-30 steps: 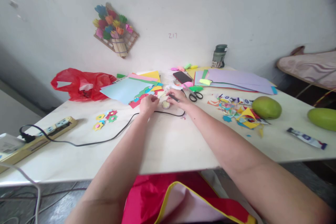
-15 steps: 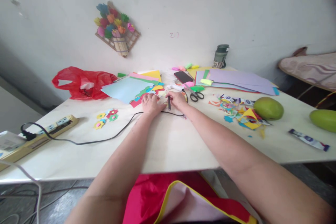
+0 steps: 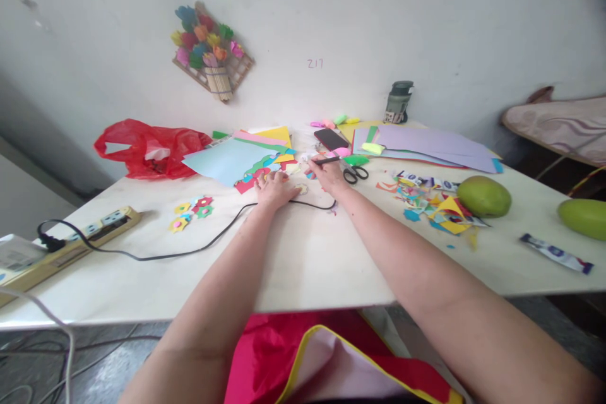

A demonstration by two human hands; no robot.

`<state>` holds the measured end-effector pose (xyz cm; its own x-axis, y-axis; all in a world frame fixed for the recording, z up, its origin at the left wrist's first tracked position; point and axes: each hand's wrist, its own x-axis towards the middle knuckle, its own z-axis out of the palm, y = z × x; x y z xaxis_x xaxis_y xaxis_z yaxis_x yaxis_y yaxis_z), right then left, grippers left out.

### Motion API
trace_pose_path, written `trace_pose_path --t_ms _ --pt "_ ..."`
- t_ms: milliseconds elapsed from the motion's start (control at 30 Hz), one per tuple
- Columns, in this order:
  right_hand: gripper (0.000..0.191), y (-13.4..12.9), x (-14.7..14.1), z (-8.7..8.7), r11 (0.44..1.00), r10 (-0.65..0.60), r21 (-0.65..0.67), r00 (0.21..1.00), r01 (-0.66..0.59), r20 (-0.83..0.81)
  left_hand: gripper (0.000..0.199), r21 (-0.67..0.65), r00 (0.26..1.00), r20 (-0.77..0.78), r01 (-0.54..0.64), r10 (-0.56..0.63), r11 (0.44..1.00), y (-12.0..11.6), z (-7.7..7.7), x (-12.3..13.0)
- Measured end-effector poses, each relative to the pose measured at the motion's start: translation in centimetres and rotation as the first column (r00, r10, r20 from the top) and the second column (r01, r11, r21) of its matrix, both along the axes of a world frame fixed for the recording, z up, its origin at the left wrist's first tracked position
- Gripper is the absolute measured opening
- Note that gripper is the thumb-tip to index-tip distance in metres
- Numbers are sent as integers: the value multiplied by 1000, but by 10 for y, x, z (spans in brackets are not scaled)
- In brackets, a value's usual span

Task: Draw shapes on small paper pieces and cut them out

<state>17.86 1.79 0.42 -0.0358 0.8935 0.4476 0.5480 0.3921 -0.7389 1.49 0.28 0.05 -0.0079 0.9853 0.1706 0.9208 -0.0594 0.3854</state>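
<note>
Your right hand (image 3: 332,178) grips a slim, dark pen (image 3: 327,160), slanted almost level above the desk (image 3: 322,265). Your left hand (image 3: 274,190) lies palm down, fingers spread and unclenched, beside a small, cream, wavy-edged paper cutout (image 3: 302,189) lying between your hands.

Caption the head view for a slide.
Right hand holding a slim black stick, left hand beside cut red paper on a white table.

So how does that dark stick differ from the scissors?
The dark stick is in the right hand; the scissors lie on the table. The dark stick is one straight piece; the scissors have loops at one end. Both show dark colouring.
</note>
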Motion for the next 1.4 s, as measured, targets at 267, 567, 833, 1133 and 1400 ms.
trace_pose_path --t_ms 267,567,833,1133,1400 --pt "20 -18 1 14 999 17 30 868 -36 496 64 -27 998 51 -20 21 999 3 -2 -1" --pt "26 -12 3 8 992 14 91 788 -89 615 21 235 960 -170 260 -224 937 -19 10 5" --pt "25 -15 3 11 996 21 54 786 -69 618 31 -17 852 -303 443 -427 896 -44 20 18" --pt "32 -3 4 -1 999 19 -42 987 -12 159 38 -21 835 -381 422 -397 907 -46 21 18" --pt "14 4 3 -14 988 126 -87 992 -124 10 32 33 809 -423 463 -407 886 -43 18 19"
